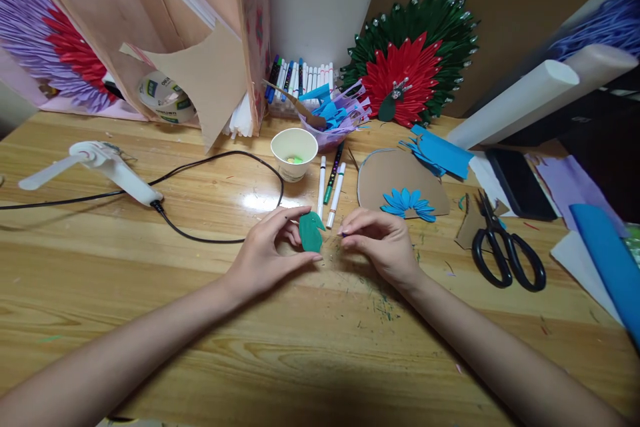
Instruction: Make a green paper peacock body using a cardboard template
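My left hand [273,250] pinches a small green foam cut-out [311,231] shaped like a bird's body, holding it upright just above the wooden table [150,293]. My right hand [383,240] hovers right beside it with thumb and forefinger pinched together on something tiny and dark that I cannot make out. Three markers [331,185] lie just beyond the hands. A brown cardboard half-disc [395,180] with blue foam petals [409,204] glued at its lower edge lies to the right of the markers.
Black scissors [505,250] lie at the right. A white glue gun [107,167] with a black cord rests at the left. A paper cup [294,152], a bowl of blue and purple strips [335,117], a finished red-and-green peacock [410,60] and blue foam sheets [607,260] stand around.
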